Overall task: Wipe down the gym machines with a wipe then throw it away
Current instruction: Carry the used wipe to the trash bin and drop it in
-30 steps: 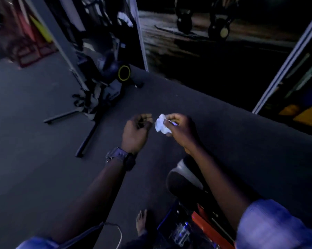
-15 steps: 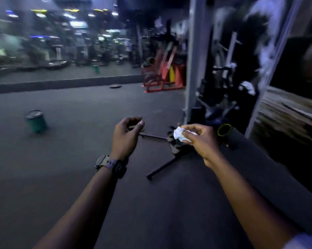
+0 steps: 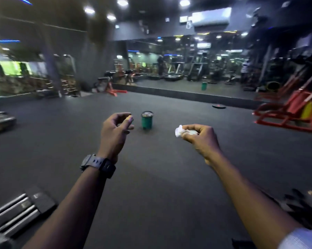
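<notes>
One crumpled wipe [image 3: 179, 130] pinched in right hand [image 3: 199, 138] fingers, left hand [image 3: 114, 130] loosely curled, empty; green bin [image 3: 147, 120] stands upright at 11 o'clock, roughly midway between both hands.

Crumpled white paper wipe [image 3: 179, 131], balled up small, pinched in the fingers [image 3: 191, 127] of the right hand [image 3: 201, 139] and held up above the dark rubber gym floor [image 3: 151, 177]; one wrinkled end poking out to the left past the fingertips, the remainder tucked under them. Small green cylindrical bin [image 3: 147, 120] with a shiny lid, standing upright on the floor farther off, apart from the wipe, seen left of it. Red-framed gym machines [image 3: 293, 112] blurred at the right edge.
</notes>
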### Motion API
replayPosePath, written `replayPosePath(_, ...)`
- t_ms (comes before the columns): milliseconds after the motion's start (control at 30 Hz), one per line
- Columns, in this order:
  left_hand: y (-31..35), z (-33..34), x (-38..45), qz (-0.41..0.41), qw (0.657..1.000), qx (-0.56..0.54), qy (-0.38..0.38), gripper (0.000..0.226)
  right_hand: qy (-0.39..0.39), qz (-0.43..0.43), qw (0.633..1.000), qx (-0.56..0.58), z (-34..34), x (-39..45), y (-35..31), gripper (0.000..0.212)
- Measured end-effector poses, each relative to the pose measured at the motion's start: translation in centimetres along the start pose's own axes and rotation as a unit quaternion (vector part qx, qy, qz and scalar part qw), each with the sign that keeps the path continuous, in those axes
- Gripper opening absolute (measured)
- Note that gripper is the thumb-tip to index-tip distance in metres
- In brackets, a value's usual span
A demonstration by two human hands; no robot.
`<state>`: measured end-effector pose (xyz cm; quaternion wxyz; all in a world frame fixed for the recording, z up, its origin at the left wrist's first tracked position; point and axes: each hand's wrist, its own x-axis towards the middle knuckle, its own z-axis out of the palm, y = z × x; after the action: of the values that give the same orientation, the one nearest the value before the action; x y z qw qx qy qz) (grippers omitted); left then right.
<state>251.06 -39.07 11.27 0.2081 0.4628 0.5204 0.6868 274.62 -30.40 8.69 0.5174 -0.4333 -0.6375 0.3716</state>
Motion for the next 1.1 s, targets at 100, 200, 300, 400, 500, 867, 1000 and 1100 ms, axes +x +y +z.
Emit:
replayPosePath(100, -1.9, 0.2, 3.6, -0.012, 0.999, 0.005, 0.037, 0.009, -0.006, -0.020, 0.999, -0.035, 2.5, 5.8, 1.9, 0.031)
replayPosePath(200, -3.8, 1.6, 7.9, -0.016, 0.998, 0.014, 0.061, 0.011, -0.011, -0.034, 0.999, -0.037, 3.7, 11.9, 4.2, 0.031)
replayPosePath(300, -6.0, 4.2, 13.1, -0.023, 0.995, 0.018, 0.092, 0.014, -0.014, -0.047, 0.998, -0.041, 4.2, 19.0, 6.4, 0.027)
replayPosePath(400, -7.9, 7.0, 18.2, -0.027, 0.995, 0.011, 0.100, 0.019, -0.020, -0.049, 0.998, -0.034, 4.8, 25.8, 7.9, 0.019)
replayPosePath(500, -10.3, 8.8, 23.7, -0.034, 0.993, 0.004, 0.113, 0.023, -0.021, -0.054, 0.998, -0.040, 6.9, 32.7, 9.4, 0.014)
replayPosePath(867, -23.7, 9.1, 49.4, -0.042, 0.993, 0.012, 0.109, 0.028, 0.002, -0.043, 0.996, -0.076, 21.0, 57.0, 17.9, 0.012)
replayPosePath(1000, -27.2, 9.9, 61.6, -0.040, 0.996, 0.024, 0.078, 0.028, 0.037, -0.010, 0.996, -0.082, 25.1, 66.4, 20.8, 0.013)
replayPosePath(1100, -30.2, 11.3, 68.9, -0.036, 0.997, 0.012, 0.061, 0.029, 0.053, 0.001, 0.994, -0.094, 27.4, 72.4, 22.9, 0.011)
